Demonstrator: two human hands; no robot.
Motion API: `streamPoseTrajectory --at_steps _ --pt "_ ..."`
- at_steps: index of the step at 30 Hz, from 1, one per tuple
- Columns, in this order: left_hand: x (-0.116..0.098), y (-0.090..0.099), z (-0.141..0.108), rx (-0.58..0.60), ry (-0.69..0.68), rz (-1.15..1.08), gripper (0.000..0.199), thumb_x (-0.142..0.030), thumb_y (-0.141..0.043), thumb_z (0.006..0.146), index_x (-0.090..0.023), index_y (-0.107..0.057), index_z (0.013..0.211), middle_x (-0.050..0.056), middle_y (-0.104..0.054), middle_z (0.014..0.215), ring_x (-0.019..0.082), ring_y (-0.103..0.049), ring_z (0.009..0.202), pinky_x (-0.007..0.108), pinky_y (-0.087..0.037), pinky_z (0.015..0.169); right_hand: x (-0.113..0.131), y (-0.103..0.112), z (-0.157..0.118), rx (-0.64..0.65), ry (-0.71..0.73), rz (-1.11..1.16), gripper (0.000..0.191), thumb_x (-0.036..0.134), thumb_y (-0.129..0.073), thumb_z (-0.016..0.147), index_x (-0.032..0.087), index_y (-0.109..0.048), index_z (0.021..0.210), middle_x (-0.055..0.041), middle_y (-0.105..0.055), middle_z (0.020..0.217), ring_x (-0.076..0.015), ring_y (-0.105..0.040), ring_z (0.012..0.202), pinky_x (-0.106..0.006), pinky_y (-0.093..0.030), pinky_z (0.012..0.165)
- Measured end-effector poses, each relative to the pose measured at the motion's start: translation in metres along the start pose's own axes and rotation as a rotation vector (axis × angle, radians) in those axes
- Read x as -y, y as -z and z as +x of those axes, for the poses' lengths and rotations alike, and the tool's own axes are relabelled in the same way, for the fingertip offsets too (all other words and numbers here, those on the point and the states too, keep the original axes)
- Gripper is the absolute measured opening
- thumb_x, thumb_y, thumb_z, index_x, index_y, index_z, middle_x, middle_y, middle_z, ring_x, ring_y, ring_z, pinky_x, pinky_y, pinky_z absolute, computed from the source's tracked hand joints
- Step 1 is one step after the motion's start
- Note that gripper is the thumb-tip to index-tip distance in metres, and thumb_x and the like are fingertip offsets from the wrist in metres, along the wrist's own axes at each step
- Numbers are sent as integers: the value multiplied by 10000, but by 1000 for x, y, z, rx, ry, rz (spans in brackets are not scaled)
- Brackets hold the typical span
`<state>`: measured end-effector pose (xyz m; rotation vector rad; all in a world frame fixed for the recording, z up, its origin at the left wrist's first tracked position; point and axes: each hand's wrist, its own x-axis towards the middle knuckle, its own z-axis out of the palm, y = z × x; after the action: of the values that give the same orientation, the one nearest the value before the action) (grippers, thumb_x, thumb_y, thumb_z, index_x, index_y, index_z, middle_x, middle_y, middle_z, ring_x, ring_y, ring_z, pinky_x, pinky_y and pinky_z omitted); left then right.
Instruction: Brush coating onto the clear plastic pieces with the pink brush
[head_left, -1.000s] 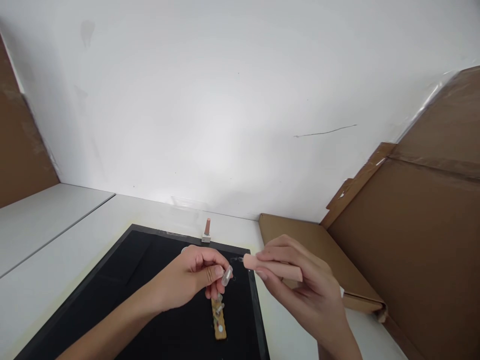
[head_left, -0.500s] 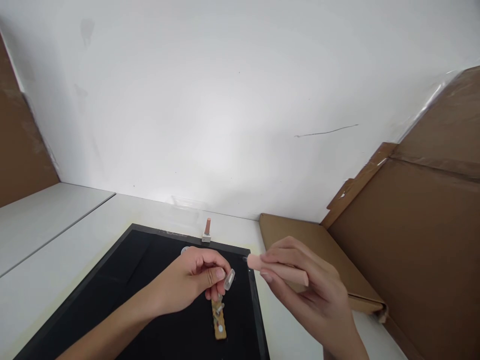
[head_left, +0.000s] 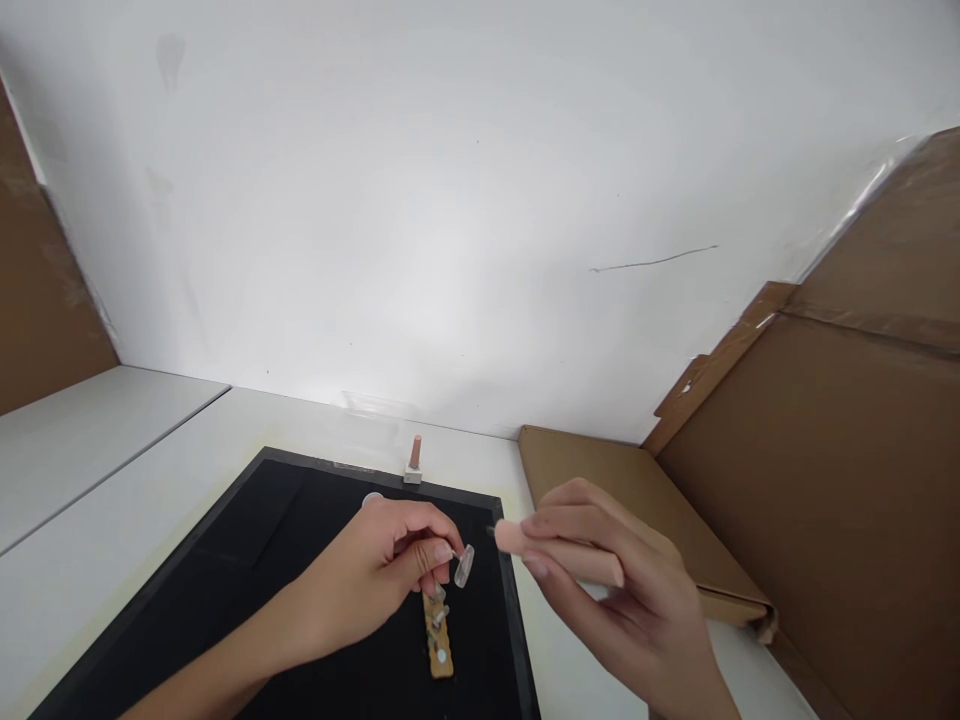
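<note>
My left hand [head_left: 401, 560] pinches a clear false nail tip [head_left: 464, 567] by what seems a thin stem between thumb and forefinger. Just below those fingers, a tan wavy-edged strip [head_left: 440, 660] bears several small clear pieces and a white dot; its upper end is partly hidden by the hand. To the right, my right hand [head_left: 615, 590] is closed round a pink-handled brush [head_left: 574, 560]. The brush's short dark tip points left towards the nail tip, with a gap between them.
A black mat [head_left: 322, 520] lies on the white table [head_left: 202, 420]. At its far edge stands a small bottle with a pinkish-brown cap [head_left: 415, 455]. A flat cardboard box [head_left: 600, 460] is on the right, beside a tall cardboard panel [head_left: 840, 450]. A white wall [head_left: 450, 220] rises behind.
The clear nail tip has shifted slightly right and turned, showing more of its broad face. My right hand and the brush have moved a little down.
</note>
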<state>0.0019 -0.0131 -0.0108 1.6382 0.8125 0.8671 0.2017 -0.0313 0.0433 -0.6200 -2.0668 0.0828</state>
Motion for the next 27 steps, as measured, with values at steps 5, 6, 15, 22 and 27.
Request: streamPoseTrajectory --at_steps 5,6,15,22,27 --pt "-1 -1 0 -34 -59 172 213 -185 -446 916 -157 -652 870 27 -649 737 130 -584 639 228 -464 617 4 1 4 78 17 103 173 44 -590 794 211 -596 840 9 -588 612 -130 -548 522 -238 -423 439" --pt "-1 -1 -1 -34 -76 203 223 -172 -433 919 -159 -651 875 28 -653 742 130 -588 641 226 -466 620 5 1 4 87 7 94 174 43 -590 798 212 -600 837 7 -591 615 -132 -551 522 -237 -423 435" --pt "0 -3 -7 -103 -209 431 226 -170 -433 934 -177 -652 879 30 -658 737 140 -582 640 223 -443 622 1 3 2 39 -9 60 166 54 -600 807 215 -609 842 -6 -613 631 -140 -560 522 -242 -436 435" --pt "-4 -3 -9 -105 -214 474 221 -173 -433 939 -186 -644 875 21 -647 734 136 -564 633 213 -423 610 0 3 0 95 -70 21 166 60 -587 843 213 -618 899 -15 -621 706 -138 -581 597 -240 -451 476" --pt "-4 -4 -10 -123 -227 503 219 -182 -431 946 -182 -637 870 22 -639 728 138 -558 636 214 -410 602 0 3 -3 46 -39 35 190 43 -590 821 217 -612 895 -10 -618 690 -141 -568 580 -251 -455 475"
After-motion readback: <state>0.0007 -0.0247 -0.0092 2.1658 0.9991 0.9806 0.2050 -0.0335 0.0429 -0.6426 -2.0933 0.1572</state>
